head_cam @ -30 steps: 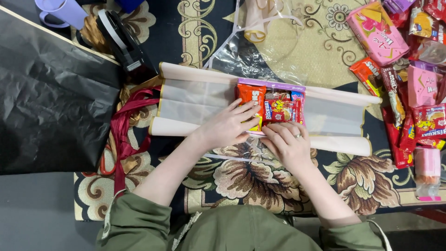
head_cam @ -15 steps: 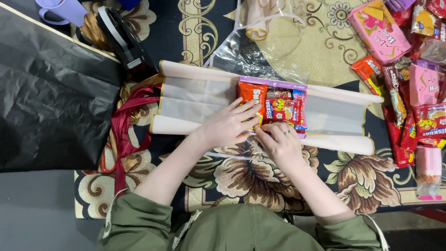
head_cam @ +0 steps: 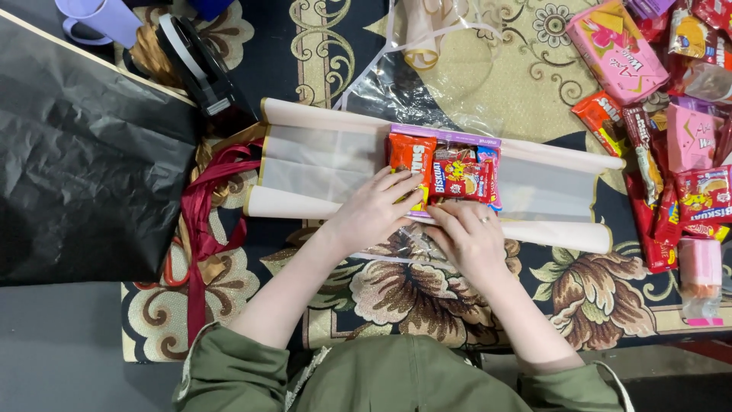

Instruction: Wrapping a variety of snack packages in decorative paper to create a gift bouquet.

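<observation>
Head view shows both hands working at the middle of a cream sheet of wrapping paper that lies unrolled across a patterned cloth, its long edges curling up. A small bundle of snack packets sits on the centre of that sheet: an orange packet at the left, a red one beside it, and a purple-edged one behind. The left hand lies flat with its fingers spread over the orange packet's lower end, pressing rather than gripping. The right hand is curled, its fingertips at the near edge of the bundle, where a bit of clear film shows; whether it pinches that film cannot be told.

As a judgement of progress, the bundle looks gathered and placed on the paper, while the paper itself is not folded over it, so the wrapping seems hardly begun. No tape or ribbon is on the bundle.

As for containers, a clear plastic bag lies open beyond the paper, seemingly holding only a pale ribbon loop. A lilac mug stands at the far left corner; its inside is not shown. Loose snack packets are heaped at the right, a red ribbon trails at the left beside black paper, and a tape dispenser stands near it
</observation>
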